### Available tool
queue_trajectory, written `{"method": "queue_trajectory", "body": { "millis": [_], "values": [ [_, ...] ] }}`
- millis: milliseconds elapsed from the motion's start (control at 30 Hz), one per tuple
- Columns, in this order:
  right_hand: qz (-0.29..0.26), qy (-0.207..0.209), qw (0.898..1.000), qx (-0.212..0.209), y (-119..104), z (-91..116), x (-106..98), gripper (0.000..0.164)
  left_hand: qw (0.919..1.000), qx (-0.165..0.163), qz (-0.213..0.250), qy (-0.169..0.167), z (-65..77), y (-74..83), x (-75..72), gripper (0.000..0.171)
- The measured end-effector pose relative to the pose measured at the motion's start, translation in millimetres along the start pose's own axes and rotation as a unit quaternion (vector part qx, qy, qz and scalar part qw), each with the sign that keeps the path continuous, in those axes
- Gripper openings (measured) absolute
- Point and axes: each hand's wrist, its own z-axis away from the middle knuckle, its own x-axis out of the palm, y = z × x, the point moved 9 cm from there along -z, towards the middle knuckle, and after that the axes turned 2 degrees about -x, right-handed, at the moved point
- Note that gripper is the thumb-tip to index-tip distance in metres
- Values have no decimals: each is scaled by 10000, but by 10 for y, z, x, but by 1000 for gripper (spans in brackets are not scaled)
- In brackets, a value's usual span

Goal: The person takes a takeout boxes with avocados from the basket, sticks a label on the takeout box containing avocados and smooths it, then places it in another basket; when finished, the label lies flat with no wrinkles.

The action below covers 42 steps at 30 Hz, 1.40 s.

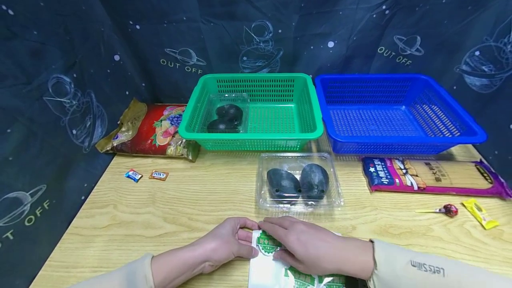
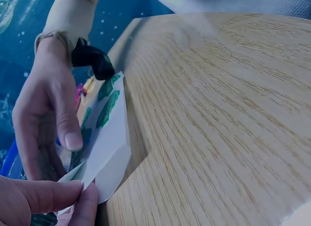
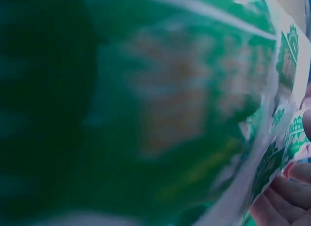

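A white bag with green print (image 1: 266,272) lies at the table's front edge, partly covered by my right hand (image 1: 310,246). My left hand (image 1: 222,246) pinches its left end between thumb and fingers. In the left wrist view, a white flap of the bag (image 2: 114,170) stands up beside those fingertips. My right hand holds the bag from above, thumb over the printed side and fingers reaching along the far edge toward my left hand. The green printed side (image 3: 170,99) fills the right wrist view, blurred. Just beyond both hands sits a clear plastic box (image 1: 298,201) with two dark oval fruits (image 1: 314,181).
Behind stand a green basket (image 1: 256,137), holding another clear box of dark fruits (image 1: 230,117), and a blue basket (image 1: 400,139). A red-gold bag (image 1: 140,130) and two small candies (image 1: 158,175) lie left. Right are a noodle pack (image 1: 436,174), lollipop (image 1: 450,210) and yellow sachet (image 1: 480,214).
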Motion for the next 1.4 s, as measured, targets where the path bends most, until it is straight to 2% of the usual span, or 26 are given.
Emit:
{"method": "queue_trajectory", "body": {
  "millis": [133,400,633,733,800,867,967,1033,1100,1233,1300,1400],
  "values": [
    [82,146,9997,-175,-44,-80,-7,50,9998,-12,159,-68,-3,-2,0,46],
    [654,849,9912,-775,-157,-124,-86,34,9998,-117,164,-45,-14,-27,-14,47],
    [1503,1209,9744,-1155,-232,-175,-106,25,9998,-105,137,-20,-15,-36,-17,48],
    [1667,1333,9682,-1301,-248,-189,-120,17,9999,-96,138,6,-19,-45,-17,49],
    [1576,1328,9696,-1318,-239,-200,-131,14,9998,-92,147,8,-25,-49,-15,49],
    [1356,1211,9758,-1213,-211,-213,-148,10,9998,-93,161,2,-30,-54,-12,48],
    [663,843,9902,-900,-156,-210,-194,10,9998,-97,162,21,-35,-56,-10,48],
    [244,776,9936,-781,-145,-176,-275,10,9998,-98,147,21,-33,-49,-5,48],
    [-132,911,9920,-859,-154,-130,-413,12,9998,-127,135,56,-30,-35,-6,49],
    [-565,1541,9809,-1043,-62,-35,-839,17,9997,-199,-66,147,-10,29,-32,51],
    [-697,1819,9777,-784,115,-3,-1075,19,9993,-232,-251,166,4,78,-59,53],
    [-851,2013,9758,52,494,31,-1331,21,9975,-261,-652,88,28,170,-98,56]
  ]
}}
